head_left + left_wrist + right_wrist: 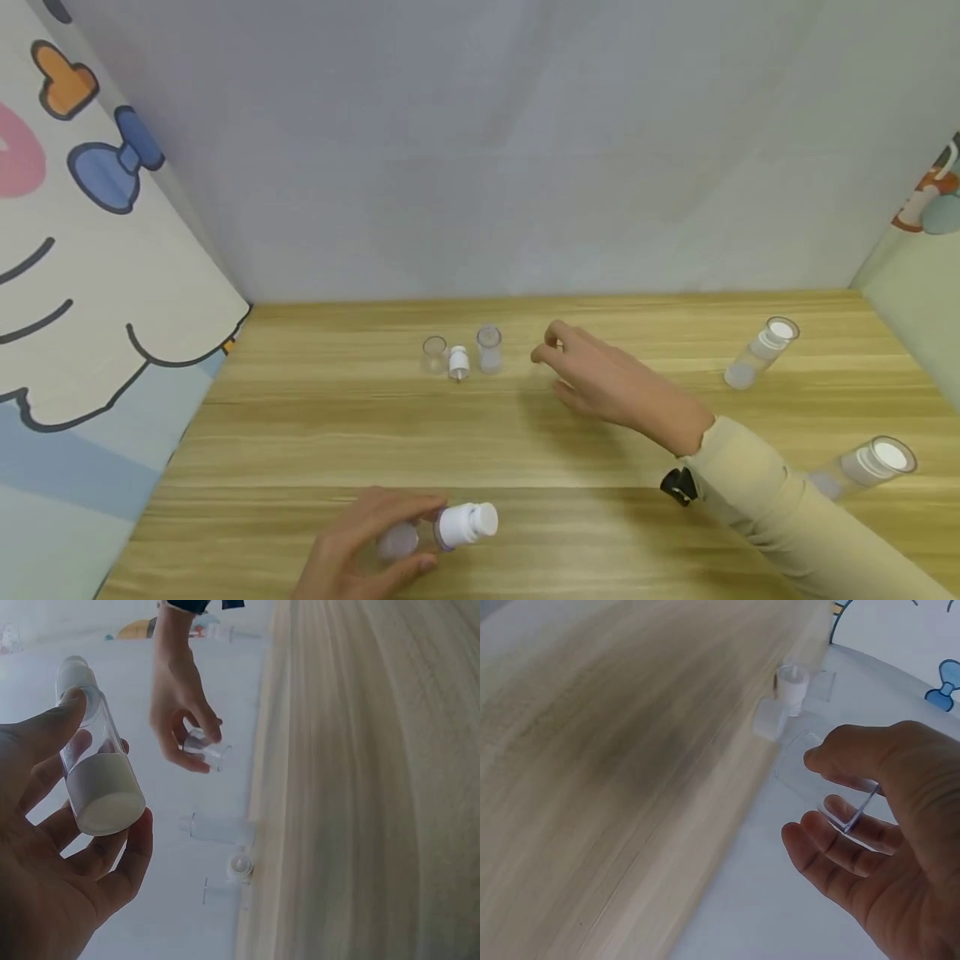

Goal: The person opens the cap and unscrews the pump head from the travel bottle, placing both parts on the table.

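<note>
My left hand (347, 540) grips a small clear bottle (105, 780) with a white pump top (467, 523) and a white base, tilted above the table. Further forward, my right hand (603, 385) holds a clear cap (799, 769) between thumb and fingers; in the head view the cap is mostly hidden by the hand. Left of that hand, a clear bottle body (490, 352), a white pump head (458, 362) and another clear cap (434, 357) stand close together on the table.
Two bottles with clear caps on, a farther bottle (757, 358) and a nearer bottle (862, 468), stand to the right; the right forearm passes close to the nearer one. A grey wall (510, 167) borders the wooden table (300, 442) behind, and a cartoon-printed sheet (112, 275) hangs left.
</note>
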A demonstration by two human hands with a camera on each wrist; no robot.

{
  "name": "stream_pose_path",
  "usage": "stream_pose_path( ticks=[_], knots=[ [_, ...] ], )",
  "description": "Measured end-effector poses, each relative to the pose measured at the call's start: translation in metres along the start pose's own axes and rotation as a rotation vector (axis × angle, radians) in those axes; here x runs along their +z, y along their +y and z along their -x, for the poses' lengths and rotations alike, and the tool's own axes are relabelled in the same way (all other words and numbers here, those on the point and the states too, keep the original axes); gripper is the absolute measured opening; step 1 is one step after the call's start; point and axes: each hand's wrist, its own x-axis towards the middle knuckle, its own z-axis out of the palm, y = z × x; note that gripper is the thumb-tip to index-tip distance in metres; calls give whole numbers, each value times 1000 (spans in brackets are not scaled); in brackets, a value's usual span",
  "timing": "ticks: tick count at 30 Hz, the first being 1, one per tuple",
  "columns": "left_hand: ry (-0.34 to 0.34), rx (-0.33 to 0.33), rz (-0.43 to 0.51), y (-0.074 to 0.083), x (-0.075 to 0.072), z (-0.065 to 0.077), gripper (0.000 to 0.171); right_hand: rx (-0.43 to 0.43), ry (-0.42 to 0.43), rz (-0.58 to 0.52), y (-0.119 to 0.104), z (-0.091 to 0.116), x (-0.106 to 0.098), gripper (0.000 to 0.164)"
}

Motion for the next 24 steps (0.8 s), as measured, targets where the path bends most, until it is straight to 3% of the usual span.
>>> stream_pose_path(
  ticks=[8, 24],
  knots=[
    [34, 30, 24, -2, 8, 5, 62, 21, -42, -21, 13, -20, 16, 32],
    [44, 11, 19, -3, 8, 5, 65, 99, -166, -12, 23, -47, 30, 33]
  ],
)
